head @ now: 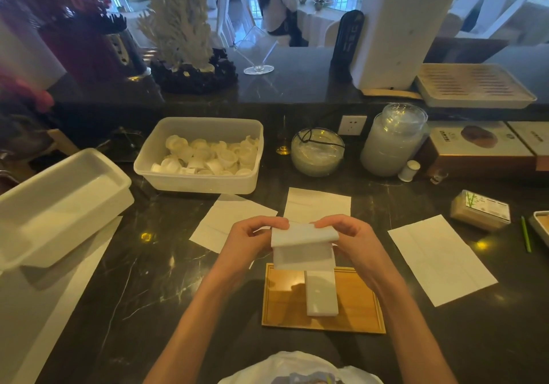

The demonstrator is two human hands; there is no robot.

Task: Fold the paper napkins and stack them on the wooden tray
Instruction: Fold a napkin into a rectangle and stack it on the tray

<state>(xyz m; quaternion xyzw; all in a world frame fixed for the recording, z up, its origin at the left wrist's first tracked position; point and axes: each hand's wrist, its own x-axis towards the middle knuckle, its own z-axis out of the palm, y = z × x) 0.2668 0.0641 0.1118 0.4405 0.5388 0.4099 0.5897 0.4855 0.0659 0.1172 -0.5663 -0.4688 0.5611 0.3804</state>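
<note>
I hold a white paper napkin point(303, 245) in the air above the far edge of the wooden tray point(359, 303), its top part bent over toward me. My left hand point(252, 241) pinches its left top corner and my right hand point(353, 239) pinches its right top corner. A folded napkin stack point(322, 293) lies lengthwise in the middle of the tray. Three unfolded napkins lie flat on the dark marble counter: one to the left point(219, 223), one behind my hands point(316, 204), one at the right point(439, 259).
A lidless plastic tub of small white cups point(202, 155) stands behind the napkins. A white plastic bin point(59, 205) sits at the left. Glass jars point(392, 143), boxes point(478, 152) and a toothpick box point(479, 210) line the back right. A green pencil point(525, 233) lies at the right edge.
</note>
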